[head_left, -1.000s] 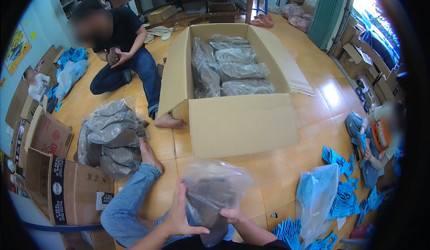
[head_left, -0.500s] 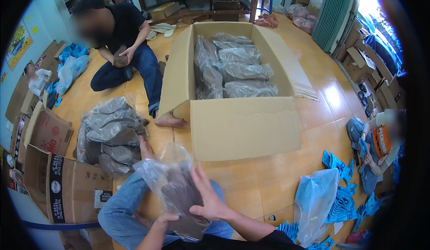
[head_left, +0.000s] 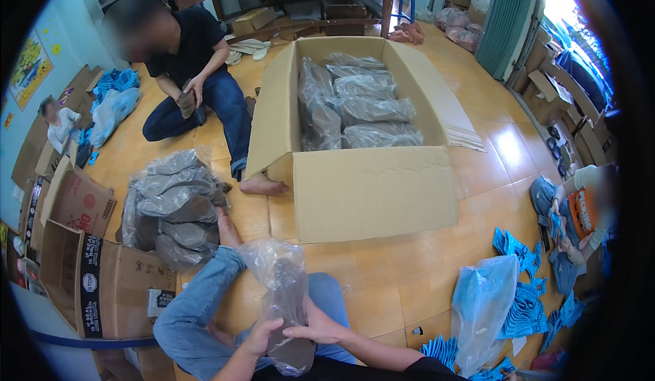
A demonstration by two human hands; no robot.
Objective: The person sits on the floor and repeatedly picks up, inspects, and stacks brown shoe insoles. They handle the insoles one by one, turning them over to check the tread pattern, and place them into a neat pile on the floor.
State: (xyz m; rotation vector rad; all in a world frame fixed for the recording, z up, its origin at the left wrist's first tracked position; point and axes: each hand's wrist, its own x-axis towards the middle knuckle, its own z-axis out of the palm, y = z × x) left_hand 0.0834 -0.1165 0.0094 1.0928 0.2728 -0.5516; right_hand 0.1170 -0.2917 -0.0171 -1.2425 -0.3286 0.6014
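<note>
Over my lap I hold a clear plastic bag of flat grey-brown pieces [head_left: 286, 306], its loose open-looking top pointing away from me. My left hand [head_left: 263, 338] grips the near left side of the bag, thumb on top. Around the right side wraps my right hand [head_left: 322, 324], its thumb pressed across the front near the left thumb. Beyond it stands a large open cardboard box [head_left: 375, 193] with several similar filled bags [head_left: 377, 111] inside. Left of my leg lies a heap of such bags [head_left: 179, 200].
Opened brown cartons [head_left: 129, 282] stand at the left. A seated co-worker [head_left: 191, 46] holds grey-brown pieces at the far left. At the right lie blue pieces [head_left: 524, 309] and a clear plastic bag [head_left: 483, 306], near another seated person [head_left: 580, 210]. A small child [head_left: 60, 125] sits by the left wall.
The bag has turned more upright and come closer to my body. My right hand has moved down from its upper side to wrap its lower right, near my left hand.
</note>
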